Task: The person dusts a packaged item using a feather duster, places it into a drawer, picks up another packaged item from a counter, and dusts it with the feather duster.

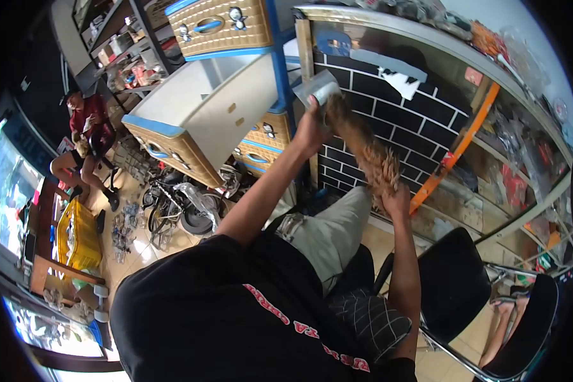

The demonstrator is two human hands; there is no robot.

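My left hand [312,132] is closed around a clear plastic packet [318,88] with something whitish in it, raised in front of the glass cabinet. My right hand [396,202] is wrapped round the lower end of a brown feather duster [360,143]. The duster slants up and left from there, its far end against or just beside the packet; I cannot tell whether they touch. Its feathers hide part of my right fingers. An open white drawer [229,121] with a tan quilted front juts out left of my left forearm.
A display cabinet [420,16] with a black brick-pattern panel stands ahead, goods piled on top. Black chairs [455,283] stand at my right. Wheels and metal parts [194,213], a yellow crate [79,239] and a seated person in red [89,124] are at left.
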